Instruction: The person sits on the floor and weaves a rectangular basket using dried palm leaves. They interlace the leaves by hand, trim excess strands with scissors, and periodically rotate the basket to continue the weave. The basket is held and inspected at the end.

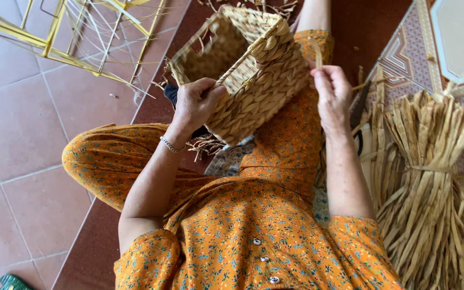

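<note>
L hand (195,104) clamps woven basket (253,70) rim; R hand (333,96) pinches a fibre strand (316,52). Risk: dry strand could snap if yanked hard, or weave loosens w/ slack.

Yellow wire frame (76,37) cut by top edge; straw bundle (425,188) cropped right.

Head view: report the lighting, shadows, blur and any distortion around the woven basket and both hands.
Head view: soft, even daylight with only faint shadows and no glare. The woven basket, left hand and right hand with its fibre strip are sharp. The dried fibre bundle stays crisp near the edge. The yellow wire frame leans from wide-angle perspective.
</note>
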